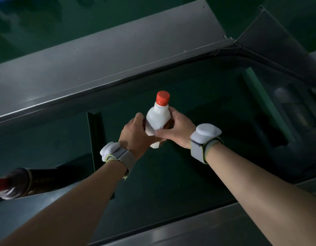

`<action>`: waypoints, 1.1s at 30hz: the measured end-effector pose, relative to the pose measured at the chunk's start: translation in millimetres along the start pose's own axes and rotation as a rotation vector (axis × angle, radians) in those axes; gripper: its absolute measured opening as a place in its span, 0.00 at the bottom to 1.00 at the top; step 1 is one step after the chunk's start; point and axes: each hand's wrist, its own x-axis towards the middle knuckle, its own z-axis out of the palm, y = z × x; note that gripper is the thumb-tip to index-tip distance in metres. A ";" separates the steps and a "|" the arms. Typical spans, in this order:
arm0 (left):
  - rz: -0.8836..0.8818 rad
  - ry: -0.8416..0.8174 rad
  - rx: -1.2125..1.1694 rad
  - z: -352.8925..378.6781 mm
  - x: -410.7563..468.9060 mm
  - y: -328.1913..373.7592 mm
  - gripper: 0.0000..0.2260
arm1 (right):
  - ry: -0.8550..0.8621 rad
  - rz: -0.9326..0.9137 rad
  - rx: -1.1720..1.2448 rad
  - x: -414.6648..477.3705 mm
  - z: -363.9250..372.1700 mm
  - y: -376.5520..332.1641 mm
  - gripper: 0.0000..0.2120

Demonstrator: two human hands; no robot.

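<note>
A white plastic bottle (158,118) with an orange-red screw cap (162,98) is held up over a dark green conveyor belt (171,174), its cap tilted away from me. My left hand (136,133) grips its lower left side. My right hand (176,127) wraps the right side, thumb across the front. Both wrists carry grey bands with white sensor pods. The bottle's lower part is hidden behind my fingers.
A metal side rail (100,68) runs along the far edge of the belt, another (198,231) along the near edge. A dark bottle with a red cap (11,185) lies at the lower left. A green cleat (96,139) crosses the belt.
</note>
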 end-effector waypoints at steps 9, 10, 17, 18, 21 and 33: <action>0.088 -0.152 -0.028 3.1 12.9 -6.2 0.33 | -0.007 -0.073 -0.204 9.7 -7.7 1.1 0.33; 0.076 -0.147 -0.029 3.4 14.1 -6.5 0.33 | -0.009 -0.098 -0.235 11.9 -7.3 -1.9 0.34; 0.012 -0.043 -0.086 16.8 19.5 -13.3 0.33 | -0.084 -0.105 -0.550 34.2 -1.9 -13.0 0.31; 0.003 -0.046 -0.086 19.9 19.6 -15.1 0.32 | -0.108 -0.088 -0.566 36.2 -0.7 -10.4 0.29; -0.013 -0.068 -0.066 29.1 18.1 -22.8 0.31 | -0.146 -0.093 -0.514 35.0 0.0 0.4 0.34; -0.024 -0.088 -0.022 29.2 19.4 -27.7 0.29 | -0.106 -0.053 -0.585 33.1 3.0 2.0 0.38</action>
